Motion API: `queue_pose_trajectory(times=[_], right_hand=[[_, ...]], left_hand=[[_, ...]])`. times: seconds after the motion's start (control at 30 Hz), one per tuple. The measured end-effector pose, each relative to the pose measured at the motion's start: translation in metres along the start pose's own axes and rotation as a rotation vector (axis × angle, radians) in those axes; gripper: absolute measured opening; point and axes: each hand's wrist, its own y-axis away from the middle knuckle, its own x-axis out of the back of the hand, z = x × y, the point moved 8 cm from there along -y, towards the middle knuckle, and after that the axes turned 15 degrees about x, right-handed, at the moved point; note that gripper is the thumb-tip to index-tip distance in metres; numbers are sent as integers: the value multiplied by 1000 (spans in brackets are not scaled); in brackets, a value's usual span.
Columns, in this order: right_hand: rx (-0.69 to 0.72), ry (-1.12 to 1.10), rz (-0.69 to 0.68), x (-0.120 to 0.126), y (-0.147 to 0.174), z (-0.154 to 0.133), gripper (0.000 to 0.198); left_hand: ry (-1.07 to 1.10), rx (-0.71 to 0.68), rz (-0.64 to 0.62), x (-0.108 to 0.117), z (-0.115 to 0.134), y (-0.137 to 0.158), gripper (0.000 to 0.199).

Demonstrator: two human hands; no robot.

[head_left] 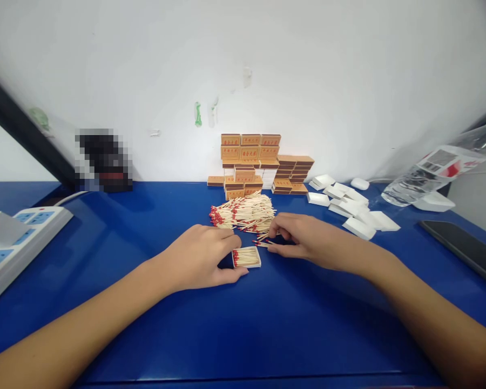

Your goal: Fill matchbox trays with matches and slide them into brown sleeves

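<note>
**Left hand [202, 256] steadying a small tray [260, 259], right hand [294, 235] among loose matches [263, 243]**

The left hand holds the white tray from its left side, thumb on the near edge, fingers on the far one. The tray lies on a blue table [227, 335], filled with a layer of matches, their red heads toward that hand. From where I stand, the right hand is curled at the loose matches just beyond the tray's right end, thumb and forefinger near each other; I cannot tell whether any are pinched.

The tray looks like thin card: light, easily crushed, likely to slide if nudged. It is best held lightly by its two long walls. The matches seem stiff but brittle, prone to roll, and best taken mid-stick.

Behind the hands sits a big heap of matches [251, 212], then stacked matchboxes [250, 154] against the wall, printed in red Chinese characters reading 安全火柴, "safety matches". To the right lie more white trays [318, 199] and a clear bottle [405, 183] whose label shows a barcode; its lettering is too small to read.
</note>
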Motion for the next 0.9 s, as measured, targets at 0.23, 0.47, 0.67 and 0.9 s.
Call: queue_pose_trajectory(times=[0.23,0.47,0.67,0.9], right_hand=[[0,42,-58,2,8,9,21],[-29,25,-57,-1,9,4,20],[-14,65,-11,0,2,-1,19],[-35,26,18,-2,-3,-15,25]], left_hand=[[-7,-3,1,-2,0,1,35],[-9,-12,20,1,0,0,33],[-7,-7,18,0,-2,0,33],[-13,-20,39,2,1,1,32]])
